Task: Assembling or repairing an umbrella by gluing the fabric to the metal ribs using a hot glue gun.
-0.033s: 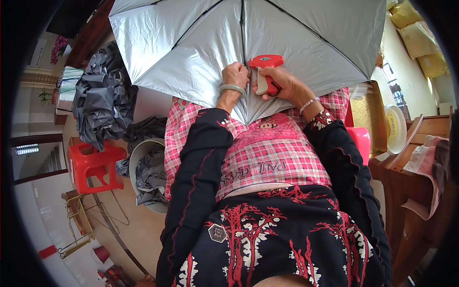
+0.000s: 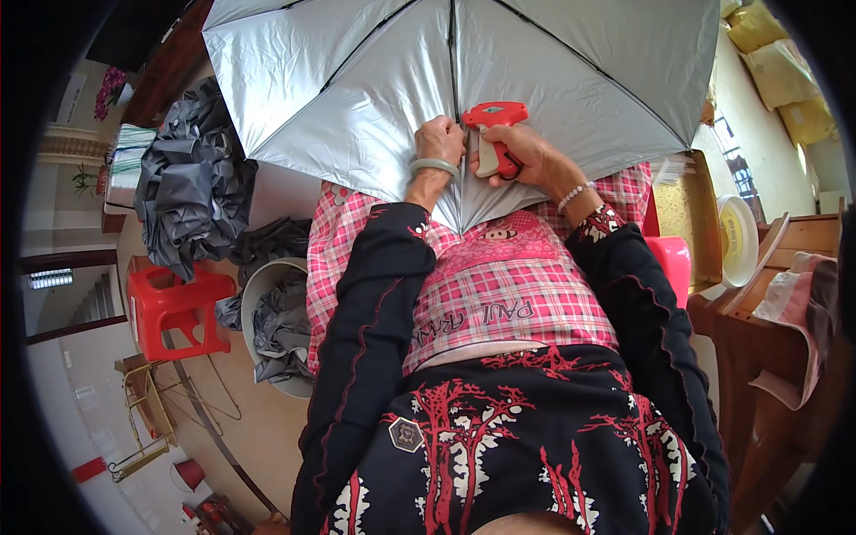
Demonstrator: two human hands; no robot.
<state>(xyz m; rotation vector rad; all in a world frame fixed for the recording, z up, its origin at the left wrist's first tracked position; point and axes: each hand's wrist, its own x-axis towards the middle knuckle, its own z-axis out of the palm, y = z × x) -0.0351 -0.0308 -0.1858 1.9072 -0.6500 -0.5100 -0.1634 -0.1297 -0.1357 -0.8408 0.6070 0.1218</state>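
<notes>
An opened umbrella (image 2: 553,80) with a silver underside and dark ribs spreads over my lap, one corner pointing toward me. My left hand (image 2: 439,141), with a pale bangle at the wrist, is closed at the umbrella's middle rib, gripping it or the cloth beside it; the fingertips are partly hidden. A red and white tagging gun (image 2: 496,114) is in my right hand (image 2: 528,153), whose fingers wrap round its handle. The gun's front end points left and meets the rib right next to my left fingers. A beaded bracelet circles my right wrist.
Dark folded cloth (image 2: 194,178) is heaped at the left above a red plastic stool (image 2: 183,308). Beside my lap stands a pale bin (image 2: 259,290) with grey cloth inside. At right are a yellowish tray (image 2: 703,214), a white tub (image 2: 738,241) and a wooden chair (image 2: 740,330).
</notes>
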